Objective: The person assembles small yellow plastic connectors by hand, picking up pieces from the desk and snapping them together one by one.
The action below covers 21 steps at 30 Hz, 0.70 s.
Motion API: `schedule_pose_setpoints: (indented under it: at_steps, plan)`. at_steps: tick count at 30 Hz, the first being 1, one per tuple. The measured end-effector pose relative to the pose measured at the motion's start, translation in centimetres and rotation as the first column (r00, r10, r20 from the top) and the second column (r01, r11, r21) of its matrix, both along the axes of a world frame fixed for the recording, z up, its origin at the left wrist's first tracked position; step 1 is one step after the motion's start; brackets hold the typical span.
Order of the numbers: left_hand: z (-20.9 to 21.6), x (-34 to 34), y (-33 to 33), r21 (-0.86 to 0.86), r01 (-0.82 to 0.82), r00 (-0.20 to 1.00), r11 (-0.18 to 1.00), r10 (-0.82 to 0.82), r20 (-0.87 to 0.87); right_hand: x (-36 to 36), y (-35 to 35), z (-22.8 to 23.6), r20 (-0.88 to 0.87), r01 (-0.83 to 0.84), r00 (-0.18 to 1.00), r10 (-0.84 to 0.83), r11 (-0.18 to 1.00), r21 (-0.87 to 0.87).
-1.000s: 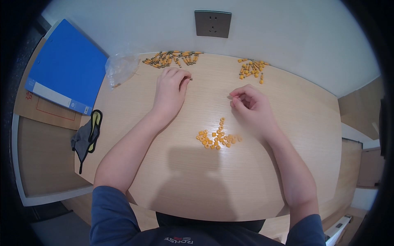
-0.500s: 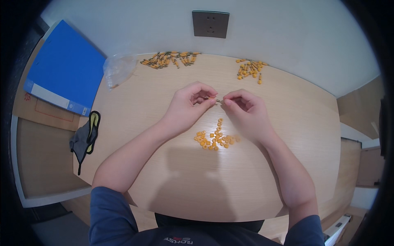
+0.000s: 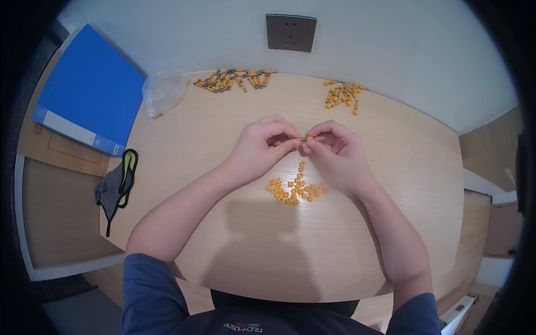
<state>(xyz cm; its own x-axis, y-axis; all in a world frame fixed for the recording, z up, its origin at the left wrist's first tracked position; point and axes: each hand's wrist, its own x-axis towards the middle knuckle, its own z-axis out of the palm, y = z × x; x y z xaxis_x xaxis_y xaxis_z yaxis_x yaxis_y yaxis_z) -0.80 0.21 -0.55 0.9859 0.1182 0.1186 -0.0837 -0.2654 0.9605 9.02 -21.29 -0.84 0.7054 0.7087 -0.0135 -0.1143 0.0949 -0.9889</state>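
Note:
Above the middle of the table my two hands meet at the fingertips. My left hand [image 3: 258, 146] is closed in a pinch on a thin orange stick with a dark tip [image 3: 304, 139], mostly covered by the fingers. My right hand [image 3: 341, 151], also pinching, holds a small orange piece [image 3: 310, 138] against that tip. Whether the piece sits over the tip or only touches it, I cannot tell. Just nearer than my hands lies a loose group of small orange ring-shaped caps [image 3: 291, 192], some partly blurred beside my right wrist.
Orange sticks with dark ends [image 3: 229, 81] are heaped at the far edge, and sticks with round orange caps [image 3: 343, 96] lie far right. A clear plastic bag [image 3: 163, 95], a blue binder [image 3: 89, 89] and a grey pouch-like item with black trim [image 3: 115, 187] are on the left.
My right hand's fingertips have moved left against my left hand's, closing the gap between them. The orange piece now meets the stick's dark tip. The view has shifted slightly.

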Motion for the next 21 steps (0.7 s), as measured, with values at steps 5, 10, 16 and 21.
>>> schedule_pose_setpoints:
  at_steps: [5,10,16,21]
  plan:
    - [0.2,-0.2,-0.1,0.042,-0.018,0.997,0.999,0.021,-0.068,-0.4,0.1,0.2,0.167,0.051,0.986,-0.03,0.991,-0.127]
    - [0.4,-0.4,-0.1,0.098,-0.002,1.0,0.995,0.005,-0.031,-0.2,0.1,0.0,0.158,0.107,0.984,-0.076,0.975,-0.195]
    - [0.7,-0.5,-0.4,0.115,-0.035,0.999,0.993,0.034,0.009,-0.1,-0.1,-0.3,0.232,0.164,0.965,-0.126,0.975,-0.151]
    - [0.3,-0.5,-0.4,0.19,-0.049,0.994,0.981,0.029,0.107,-1.1,0.5,0.7,0.132,0.162,0.978,-0.162,0.987,0.01]
